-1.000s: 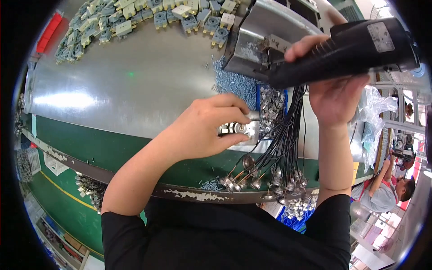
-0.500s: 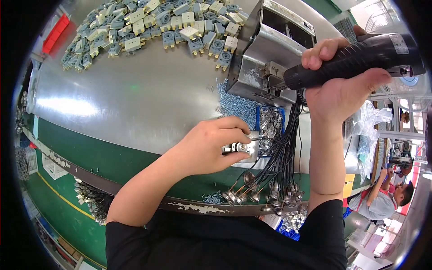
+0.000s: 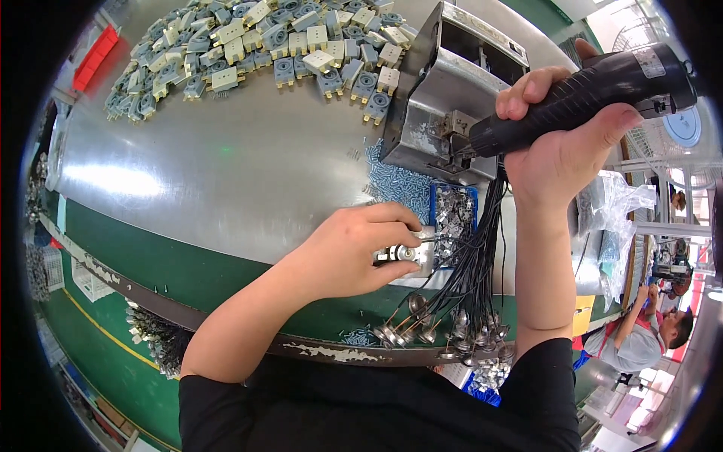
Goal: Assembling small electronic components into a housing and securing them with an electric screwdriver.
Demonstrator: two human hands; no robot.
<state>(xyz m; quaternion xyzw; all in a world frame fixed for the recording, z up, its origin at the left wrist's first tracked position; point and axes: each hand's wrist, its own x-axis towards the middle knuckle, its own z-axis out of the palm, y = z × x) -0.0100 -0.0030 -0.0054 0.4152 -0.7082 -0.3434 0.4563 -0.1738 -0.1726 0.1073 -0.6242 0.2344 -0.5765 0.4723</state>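
Brushed-metal desk [image 3: 226, 173] with a green front strip, its surface bent toward the rim by the fisheye view. On it, near the desk's front edge, a small round-ended part in silver, white and black [image 3: 405, 253], lying at a flat silver metal block [image 3: 427, 260]. Left grip [image 3: 352, 245]: narrow, thumb below and fingers above, pinching that part; much of it hidden by the hand. Right grip [image 3: 559, 154]: wrapped round a thick black ribbed power screwdriver [image 3: 587, 94], nose pointing left, at the front bracket of a grey sheet-metal box [image 3: 422, 135]. Whether nose and bracket touch, cannot tell.

Handling, my judgement: hold the small part flat and square to the block, fingertips clear of its round face; bring the driver's nose in straight at the bracket, without side load, wrist loose.

Just right of the block, a blue tray of small silver metal pieces [image 3: 454, 218]; behind it, loose bluish screws [image 3: 395, 181]. Black cables [image 3: 486, 248] run forward from beside the box to round silver metal caps [image 3: 416, 303], worth steering the right forearm clear of. Farther back, heaped grey-and-cream square units [image 3: 286, 45]. Far right, a co-worker in grey and red [image 3: 639, 330].
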